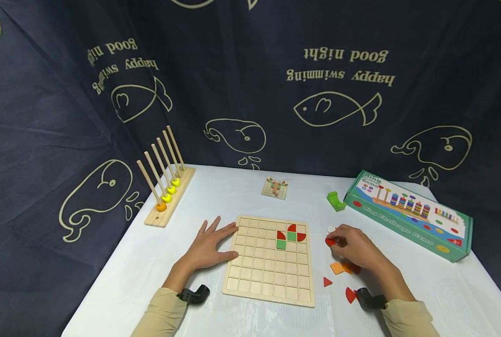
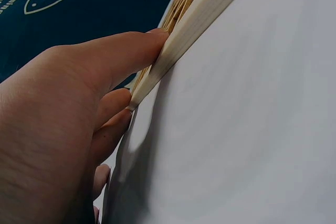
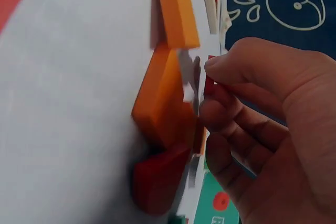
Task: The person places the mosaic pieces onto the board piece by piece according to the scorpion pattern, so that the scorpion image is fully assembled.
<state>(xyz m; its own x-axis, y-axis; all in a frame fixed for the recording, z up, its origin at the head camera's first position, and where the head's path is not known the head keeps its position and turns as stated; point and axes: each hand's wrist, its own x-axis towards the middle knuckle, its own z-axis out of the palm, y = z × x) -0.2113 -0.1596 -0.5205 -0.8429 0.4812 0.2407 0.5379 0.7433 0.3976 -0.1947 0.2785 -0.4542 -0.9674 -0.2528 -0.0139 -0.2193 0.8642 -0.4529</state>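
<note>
In the head view, a square pale-wood grid board (image 1: 260, 263) lies on the white table (image 1: 225, 196), flat green and red pieces (image 1: 292, 236) at its one o'clock. At nine o'clock, the left hand (image 1: 207, 250), fingers spread, touches its edge, grasping nothing. At three o'clock, the right hand (image 1: 355, 245) pinches a small flat red piece (image 1: 330, 242).

In the left wrist view, the thumb rests against the board's rim.

In the right wrist view, thumb and fingers close on the red piece; flat orange pieces (image 3: 176, 11) lie from nine to eleven o'clock of them.

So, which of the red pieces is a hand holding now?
The red piece that the right hand pinches, to the right of the wooden board; the other red pieces are on the board or the table.
</note>
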